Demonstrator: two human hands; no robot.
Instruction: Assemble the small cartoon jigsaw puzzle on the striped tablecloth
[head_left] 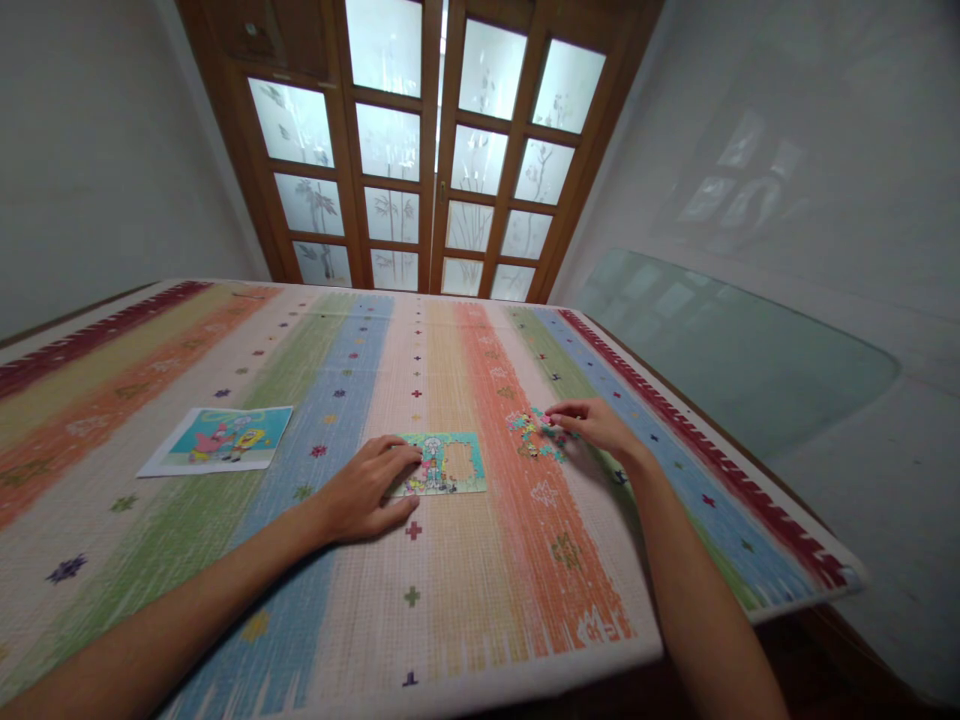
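Note:
A partly assembled jigsaw puzzle [468,482] with cartoon figures lies flat on the table, with a bare tan gap right of its middle. My left hand [369,488] rests at the puzzle's left edge, fingers spread, fingertips over its border and thumb just below it on the cloth. To the right sits a small heap of loose jigsaw pieces [529,432] in mixed colours. My right hand [596,425] is over the heap's right side, thumb and forefinger pinched at a small pink piece. Its other fingers are curled and partly hidden.
A printed cartoon picture sheet [225,440] lies on the left of the striped tablecloth [450,580]. The table's near right edge falls away beside my right forearm. Behind stand wooden doors [431,200] with frosted panes; a glass panel [720,350] leans at the right wall.

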